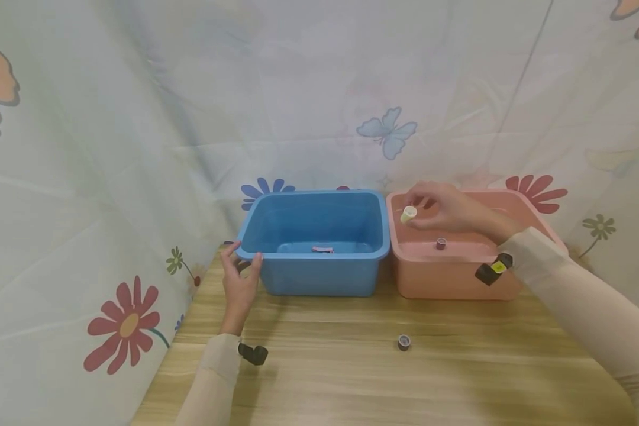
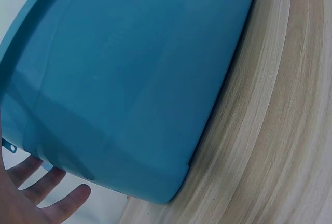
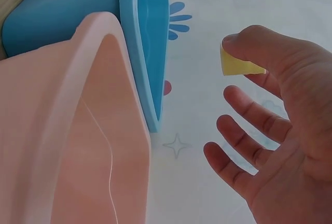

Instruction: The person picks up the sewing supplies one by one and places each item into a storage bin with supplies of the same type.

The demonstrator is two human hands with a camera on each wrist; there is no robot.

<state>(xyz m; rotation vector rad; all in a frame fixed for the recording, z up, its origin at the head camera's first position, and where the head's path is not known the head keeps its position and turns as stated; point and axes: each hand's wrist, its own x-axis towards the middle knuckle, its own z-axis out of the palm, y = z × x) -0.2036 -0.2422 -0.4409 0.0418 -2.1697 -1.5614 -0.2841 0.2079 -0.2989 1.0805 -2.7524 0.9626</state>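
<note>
In the head view my right hand (image 1: pixel 447 207) is above the pink plastic bin (image 1: pixel 458 290), near its left end. Thumb and index finger pinch a small pale-yellow cylinder (image 1: pixel 409 215) with a whitish end; in the right wrist view the other fingers are spread apart. My left hand (image 1: pixel 241 290) holds the front left corner of the blue plastic bin (image 1: pixel 322 278), thumb on the front rim and index finger at the left rim. The left wrist view has several fingers (image 2: pixel 44 185) beside that bin's end wall.
Inside the pink bin is a small dark purplish cylinder (image 1: pixel 441 244). A similar dark one (image 1: pixel 403 342) stands on the wooden table (image 1: pixel 319 361) in front. A small pinkish strip (image 1: pixel 322 249) lies in the blue bin. A printed curtain (image 1: pixel 298 118) hangs behind both bins.
</note>
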